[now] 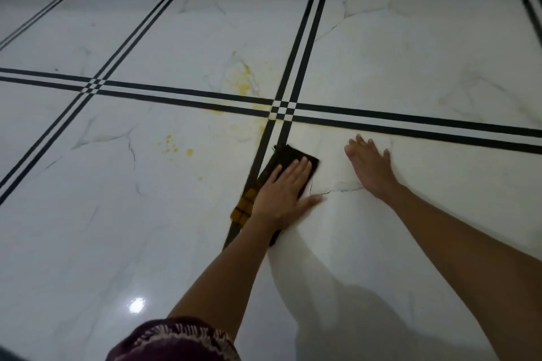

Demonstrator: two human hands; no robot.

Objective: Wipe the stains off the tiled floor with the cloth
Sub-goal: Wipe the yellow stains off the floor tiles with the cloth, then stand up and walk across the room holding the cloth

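Status: early to mid, by the look of it. Left hand [281, 187] has its fingers straight and together, pressing flat on the cloth [293, 154] without gripping it. The cloth lies on the tiled floor [117, 214], across the black stripe pair [277, 138] just below the crossing. Right hand [371, 167] is splayed flat on bare tile beside it, holding nothing, likely as a brace. The tile around the hands looks clean. Yellow stains [242, 83] are left to do: a smeared patch above the crossing, streaks along the stripes, and a few dried-looking spots [189, 151] to the left. Cloth is dark, folded into a rectangle, with an orange patterned end. Tiles are glossy, white and marble-veined, so probably slick.
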